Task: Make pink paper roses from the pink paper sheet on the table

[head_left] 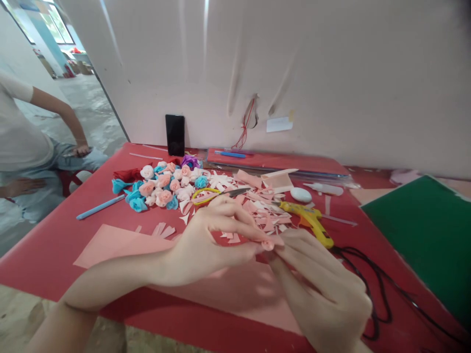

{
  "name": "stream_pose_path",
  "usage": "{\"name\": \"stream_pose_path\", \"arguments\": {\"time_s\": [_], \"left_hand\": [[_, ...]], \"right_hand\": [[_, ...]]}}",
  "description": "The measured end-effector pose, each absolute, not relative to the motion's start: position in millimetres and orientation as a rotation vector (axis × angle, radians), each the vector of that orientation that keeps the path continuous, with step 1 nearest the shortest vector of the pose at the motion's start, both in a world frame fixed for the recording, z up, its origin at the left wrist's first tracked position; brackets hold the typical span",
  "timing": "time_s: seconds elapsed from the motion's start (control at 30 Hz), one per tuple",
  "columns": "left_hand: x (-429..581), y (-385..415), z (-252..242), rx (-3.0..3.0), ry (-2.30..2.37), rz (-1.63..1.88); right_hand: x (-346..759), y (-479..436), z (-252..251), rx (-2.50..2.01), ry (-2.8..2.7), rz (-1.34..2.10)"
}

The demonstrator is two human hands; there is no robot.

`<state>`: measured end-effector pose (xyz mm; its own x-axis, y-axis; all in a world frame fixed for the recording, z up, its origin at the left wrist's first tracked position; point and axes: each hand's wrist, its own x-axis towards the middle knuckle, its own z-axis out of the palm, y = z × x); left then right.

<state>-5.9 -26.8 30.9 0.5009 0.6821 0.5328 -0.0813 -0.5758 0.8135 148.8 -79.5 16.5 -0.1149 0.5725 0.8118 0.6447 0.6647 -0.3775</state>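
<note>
Between the fingertips of both hands is a small rolled piece of pink paper (268, 244), shaped like a tiny rosebud. My left hand (217, 240) pinches it from the left with thumb and fingers. From the right, my right hand (320, 279) closes its fingertips on the same piece. Below the hands lies a large sheet of pink paper (235, 294). Behind them are pink and white paper scraps (265, 211), scissors with yellow handles (206, 196) and a yellow glue gun (312, 223). Paper roses (164, 196) in pink, white and blue are heaped to the left.
A black phone (175, 135) leans on the wall at the back. A blue pen (100, 207) lies left, a white oval object (300, 194) and a small bottle (324, 188) right. A black cord (382, 279) runs near a green sheet (423, 240). Another person (33, 132) sits at left.
</note>
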Motion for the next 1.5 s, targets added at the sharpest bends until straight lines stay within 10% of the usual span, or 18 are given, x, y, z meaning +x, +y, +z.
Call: {"name": "stream_pose_path", "arguments": {"time_s": [1.5], "left_hand": [[-6,-28,34,1.508,0.532,0.968]], "right_hand": [[148,-85,20,-1.080,-1.740,0.241]]}}
